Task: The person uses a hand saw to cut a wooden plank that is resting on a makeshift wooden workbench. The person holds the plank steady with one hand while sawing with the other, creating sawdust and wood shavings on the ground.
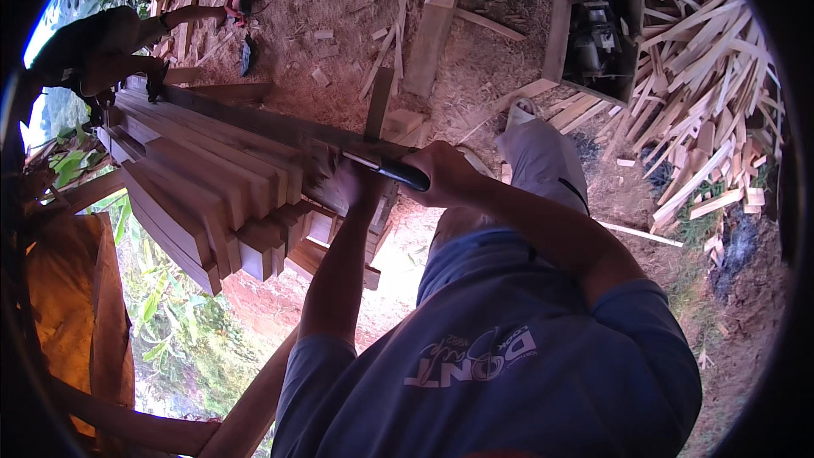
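Observation:
My right hand (447,174) is closed around a tool with a thick black handle (405,173). A narrow pale strip, perhaps metal, runs from the handle toward my left hand. I cannot make out what kind of tool it is. My left hand (358,184) is at the tool's far end, over the dark wooden bench (288,134); its fingers are smeared and partly hidden. Just left of it lies a stack of long sawn boards (199,182), their cut ends toward me. An upright wooden post (379,103) rises at the bench's far side.
Another person (106,51) bends over the far left end of the boards. A wooden box with machinery (600,34) stands at the back right, beside a big heap of wood offcuts (708,85). A long plank (437,25) and scraps lie on the dirt ground. Poles cross the lower left.

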